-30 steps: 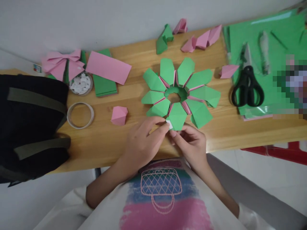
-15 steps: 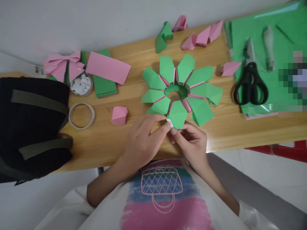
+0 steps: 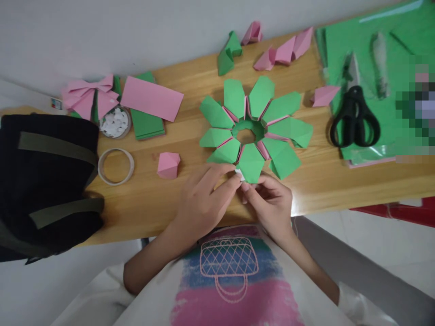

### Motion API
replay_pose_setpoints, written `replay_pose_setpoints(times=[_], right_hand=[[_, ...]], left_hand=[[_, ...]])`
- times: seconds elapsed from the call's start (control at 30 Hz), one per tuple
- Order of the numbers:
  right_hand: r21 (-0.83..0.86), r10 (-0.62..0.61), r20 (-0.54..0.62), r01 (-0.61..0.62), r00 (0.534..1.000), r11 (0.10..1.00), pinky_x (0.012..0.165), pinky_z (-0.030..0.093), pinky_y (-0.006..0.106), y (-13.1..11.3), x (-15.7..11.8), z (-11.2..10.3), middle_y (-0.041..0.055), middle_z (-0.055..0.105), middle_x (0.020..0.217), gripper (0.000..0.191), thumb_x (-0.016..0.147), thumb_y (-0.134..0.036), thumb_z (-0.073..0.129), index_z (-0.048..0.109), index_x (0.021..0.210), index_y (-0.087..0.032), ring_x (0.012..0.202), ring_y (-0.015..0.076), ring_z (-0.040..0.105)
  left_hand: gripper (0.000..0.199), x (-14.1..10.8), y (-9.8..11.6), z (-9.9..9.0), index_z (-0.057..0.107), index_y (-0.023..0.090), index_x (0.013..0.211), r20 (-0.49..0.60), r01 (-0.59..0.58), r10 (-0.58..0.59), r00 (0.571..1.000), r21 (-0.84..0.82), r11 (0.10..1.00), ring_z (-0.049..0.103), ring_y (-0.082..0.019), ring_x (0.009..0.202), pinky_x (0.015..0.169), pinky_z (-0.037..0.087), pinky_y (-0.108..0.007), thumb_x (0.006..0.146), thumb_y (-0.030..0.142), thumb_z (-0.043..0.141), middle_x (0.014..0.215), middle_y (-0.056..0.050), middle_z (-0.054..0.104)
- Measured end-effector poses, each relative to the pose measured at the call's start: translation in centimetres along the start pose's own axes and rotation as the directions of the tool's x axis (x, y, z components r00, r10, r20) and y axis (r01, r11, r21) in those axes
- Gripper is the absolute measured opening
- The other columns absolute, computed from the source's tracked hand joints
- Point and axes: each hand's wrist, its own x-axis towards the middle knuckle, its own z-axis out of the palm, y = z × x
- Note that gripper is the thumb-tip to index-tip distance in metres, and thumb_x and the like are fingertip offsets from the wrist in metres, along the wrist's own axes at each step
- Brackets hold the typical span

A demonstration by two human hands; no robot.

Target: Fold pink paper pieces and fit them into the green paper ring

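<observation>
Flower-shaped paper ring (image 3: pixel 253 124), green petals with pink folds between them, is set on the table (image 3: pixel 322 181) just beyond both hands. A small white piece (image 3: pixel 239 174) at the edge of the nearest petal is pinched by the thumb and forefinger of the left hand (image 3: pixel 200 201). The tip of the same petal is gripped by the right hand (image 3: pixel 273 203), thumb in front, other fingers partly hidden. The hands are held close together.

Just beyond the left hand, to its left, a pink folded piece (image 3: pixel 169 165) is seen; farther left, a tape roll (image 3: pixel 116 182). Beyond those, green papers (image 3: pixel 147 124) are partly covered by a pink rectangle (image 3: pixel 152 98); next to them, white bits (image 3: pixel 114 121) in a round dish and a pink bow (image 3: pixel 90 90). Beside the bow a small coloured label (image 3: pixel 56 103) is seen, too small to be read. Well left of the left hand, a black bag (image 3: pixel 44 154) is placed.

Right of the right hand and beyond it, black-handled scissors (image 3: pixel 355 120) are laid on green sheets (image 3: pixel 408 45) in clear plastic. A quilted handbag outline (image 3: pixel 228 258) is printed on the shirt, nearer than both hands.
</observation>
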Motion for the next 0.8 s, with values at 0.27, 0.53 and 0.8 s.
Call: replay_pose_setpoints(times=[0.27, 0.53, 0.8], right_hand=[[-0.156, -0.176, 0.025, 0.177, 0.984, 0.972, 0.058, 0.039, 0.026, -0.1, 0.2, -0.1, -0.0036, 0.052, 0.058, 0.026, 0.086, -0.022, 0.064, 0.057, 0.061, -0.021, 0.059, 0.0111, 0.048], [-0.225, -0.258, 0.088, 0.271, 0.962, 0.936, 0.058, 0.037, 0.025, -0.4, 0.3, -0.1, -0.0034, 0.050, 0.062, 0.024, 0.088, -0.017, 0.060, 0.056, 0.064, -0.021, 0.061, 0.0114, 0.048], [-0.283, -0.331, 0.132, 0.355, 0.934, 0.891, 0.056, 0.039, 0.023, -0.5, 0.2, 0.0, -0.0039, 0.052, 0.063, 0.020, 0.089, -0.015, 0.057, 0.054, 0.070, -0.021, 0.059, 0.0099, 0.050]], left_hand=[[0.014, 0.5, -0.4, -0.9, 0.063, 0.015, 0.100, 0.123, -0.060, 0.054, 0.991, 0.043, 0.997, 0.063, -0.019, 0.093, 0.079, 0.054, -0.034, 0.094, 0.013, 0.050, 0.101, -0.009, 0.069], [0.016, 1.3, -0.4, -1.8, 0.065, 0.012, 0.096, 0.174, -0.252, 0.219, 0.960, 0.197, 0.947, 0.065, -0.021, 0.089, 0.071, 0.052, -0.034, 0.093, 0.012, 0.050, 0.093, -0.008, 0.071], [0.021, 1.9, -0.9, -2.7, 0.068, 0.008, 0.089, 0.189, -0.497, 0.460, 0.868, 0.311, 0.810, 0.065, -0.020, 0.077, 0.060, 0.049, -0.033, 0.093, 0.009, 0.047, 0.084, -0.009, 0.072]])
